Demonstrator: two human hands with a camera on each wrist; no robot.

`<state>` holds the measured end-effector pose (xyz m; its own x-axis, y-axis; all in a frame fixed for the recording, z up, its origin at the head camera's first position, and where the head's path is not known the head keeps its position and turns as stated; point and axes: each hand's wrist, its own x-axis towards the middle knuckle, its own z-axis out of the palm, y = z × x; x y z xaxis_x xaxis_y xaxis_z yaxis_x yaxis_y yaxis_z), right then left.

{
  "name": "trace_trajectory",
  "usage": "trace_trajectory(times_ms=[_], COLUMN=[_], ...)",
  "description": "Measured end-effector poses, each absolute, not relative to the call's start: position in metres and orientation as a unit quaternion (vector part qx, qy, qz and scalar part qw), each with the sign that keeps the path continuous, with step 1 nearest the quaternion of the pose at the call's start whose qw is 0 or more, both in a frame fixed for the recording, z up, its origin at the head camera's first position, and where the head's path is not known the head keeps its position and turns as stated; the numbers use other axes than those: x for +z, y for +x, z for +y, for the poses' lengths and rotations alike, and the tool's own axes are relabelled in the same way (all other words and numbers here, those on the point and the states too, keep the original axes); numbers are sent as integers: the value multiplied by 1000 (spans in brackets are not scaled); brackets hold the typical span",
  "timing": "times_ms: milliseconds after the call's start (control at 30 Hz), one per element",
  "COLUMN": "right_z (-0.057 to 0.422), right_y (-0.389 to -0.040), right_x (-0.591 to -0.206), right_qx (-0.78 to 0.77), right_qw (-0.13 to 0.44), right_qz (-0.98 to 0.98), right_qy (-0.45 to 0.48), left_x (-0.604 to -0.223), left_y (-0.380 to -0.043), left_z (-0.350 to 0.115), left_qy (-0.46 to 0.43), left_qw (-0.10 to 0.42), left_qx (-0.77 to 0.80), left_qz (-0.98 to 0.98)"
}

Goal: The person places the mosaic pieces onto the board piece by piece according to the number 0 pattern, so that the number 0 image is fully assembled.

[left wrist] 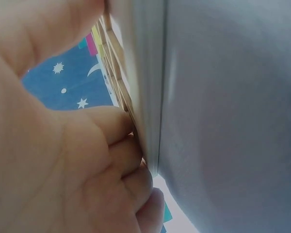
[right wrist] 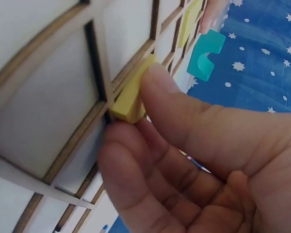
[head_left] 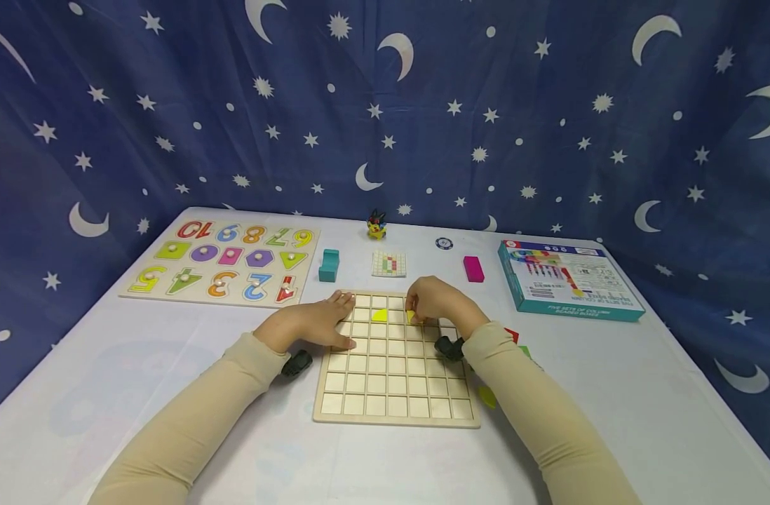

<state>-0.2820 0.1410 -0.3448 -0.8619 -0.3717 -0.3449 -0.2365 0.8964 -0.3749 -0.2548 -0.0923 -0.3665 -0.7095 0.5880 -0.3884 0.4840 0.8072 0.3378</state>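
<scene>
A wooden grid board (head_left: pixel 397 385) with square cells lies before me on the white table. One yellow quarter-round piece (head_left: pixel 379 315) sits in a cell of its upper part. At the upper right of the grid, my right hand (head_left: pixel 437 300) pinches a second yellow piece (right wrist: pixel 131 97) between thumb and fingers. In the right wrist view that piece is tilted against the cell dividers. My left hand (head_left: pixel 315 322) rests on the board's left edge with its fingers spread. Partly behind the right forearm lie a red piece (head_left: pixel 512 334), a green piece (head_left: pixel 525 350) and a yellow piece (head_left: pixel 488 396).
Behind the board are a teal block (head_left: pixel 329 266), a small pattern card (head_left: pixel 388 264), a toy figure (head_left: pixel 376 225), a round chip (head_left: pixel 444 243) and a magenta block (head_left: pixel 473 269). A number puzzle (head_left: pixel 192 298) lies left, a teal-edged box (head_left: pixel 568 280) right.
</scene>
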Motion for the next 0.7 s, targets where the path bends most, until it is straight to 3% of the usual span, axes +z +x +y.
trace_trajectory(times_ms=[700], right_z=[159], right_y=[-278], right_x=[-343], right_qx=[-173], right_qw=[178], right_qz=[956], right_qy=[-158], left_x=[-367], left_y=[-256], left_z=[-93], left_qy=[295], left_qw=[244], left_qx=[96], left_qz=[919])
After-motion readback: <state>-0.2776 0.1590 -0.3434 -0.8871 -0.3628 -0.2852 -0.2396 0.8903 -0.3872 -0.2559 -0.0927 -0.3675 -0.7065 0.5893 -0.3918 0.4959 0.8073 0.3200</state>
